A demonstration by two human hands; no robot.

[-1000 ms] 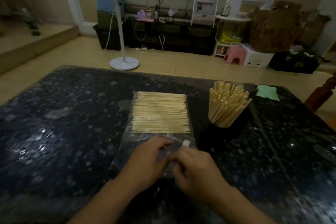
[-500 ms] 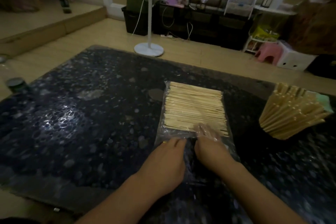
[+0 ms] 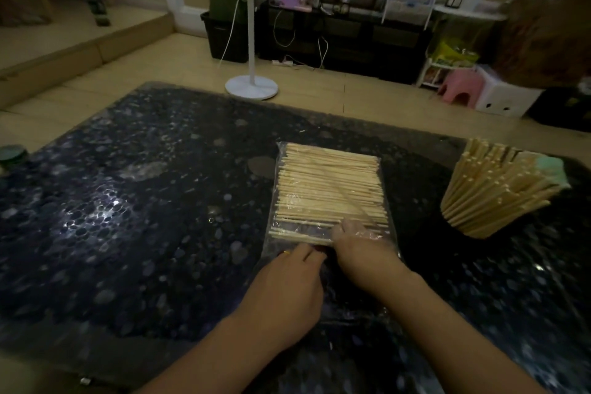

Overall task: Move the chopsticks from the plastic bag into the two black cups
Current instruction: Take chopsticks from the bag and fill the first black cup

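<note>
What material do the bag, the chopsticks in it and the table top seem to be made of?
Bag: thin clear plastic, glossy; it crinkles and glints.
Chopsticks: probably bamboo or pale wood, matt and unpainted; which of the two is unclear.
Table: dark speckled polished stone, perhaps granite or an imitation; it reflects light.

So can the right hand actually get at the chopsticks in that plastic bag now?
Probably yes. The right hand already has its fingers under the clear film of the plastic bag, at the near edge of the chopsticks, while the left hand rests on the bag's near end.
</note>
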